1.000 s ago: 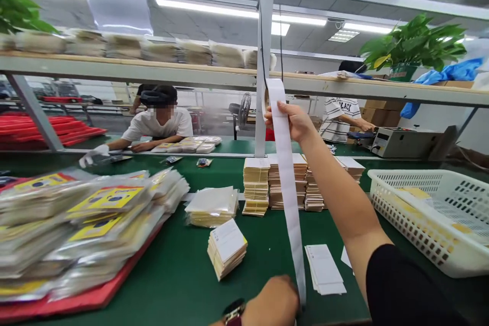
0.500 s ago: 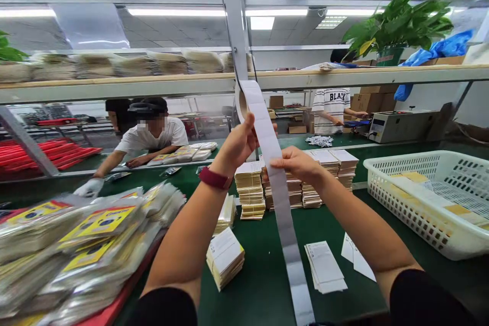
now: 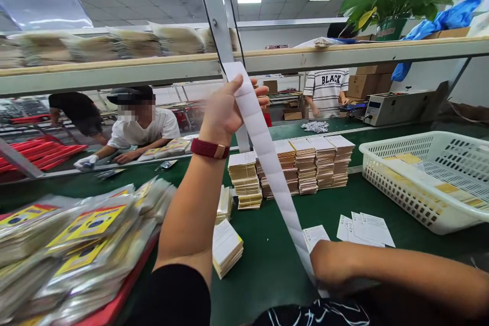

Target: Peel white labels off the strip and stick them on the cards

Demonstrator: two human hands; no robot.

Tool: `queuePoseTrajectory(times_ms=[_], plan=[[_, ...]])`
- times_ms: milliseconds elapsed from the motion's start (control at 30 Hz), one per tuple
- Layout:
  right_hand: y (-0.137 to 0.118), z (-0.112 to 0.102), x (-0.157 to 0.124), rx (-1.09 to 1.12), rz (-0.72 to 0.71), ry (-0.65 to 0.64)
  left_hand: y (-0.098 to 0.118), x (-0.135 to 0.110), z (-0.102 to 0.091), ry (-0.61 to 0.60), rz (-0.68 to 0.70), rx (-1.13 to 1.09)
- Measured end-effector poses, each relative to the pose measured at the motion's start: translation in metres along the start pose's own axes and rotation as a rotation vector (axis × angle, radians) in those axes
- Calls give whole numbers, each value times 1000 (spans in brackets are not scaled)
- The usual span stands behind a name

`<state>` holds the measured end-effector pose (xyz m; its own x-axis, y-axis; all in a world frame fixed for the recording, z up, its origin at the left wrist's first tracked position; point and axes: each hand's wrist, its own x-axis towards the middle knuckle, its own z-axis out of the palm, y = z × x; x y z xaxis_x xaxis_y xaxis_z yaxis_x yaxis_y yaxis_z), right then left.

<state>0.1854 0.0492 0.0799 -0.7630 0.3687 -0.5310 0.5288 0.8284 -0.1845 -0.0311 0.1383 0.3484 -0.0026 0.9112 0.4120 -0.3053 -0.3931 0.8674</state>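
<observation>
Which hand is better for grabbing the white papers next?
Probably your right hand. It is down low on the green table, right by the white papers, at the bottom of the label strip. The left hand is up high, holding the top of the strip.

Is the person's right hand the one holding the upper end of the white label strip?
No, the left hand holds the white label strip up high, while the right hand sits low, at the strip's lower part.
</observation>
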Motion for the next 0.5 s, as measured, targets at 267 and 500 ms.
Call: queuePoseTrajectory(times_ms=[267,500], plan=[[63,-196,-31,697,-178,979,-32,-8,-14,-46,34,86],[16,-289,4,1175,-511,1166,-63,-39,-32,-190,-82,443]])
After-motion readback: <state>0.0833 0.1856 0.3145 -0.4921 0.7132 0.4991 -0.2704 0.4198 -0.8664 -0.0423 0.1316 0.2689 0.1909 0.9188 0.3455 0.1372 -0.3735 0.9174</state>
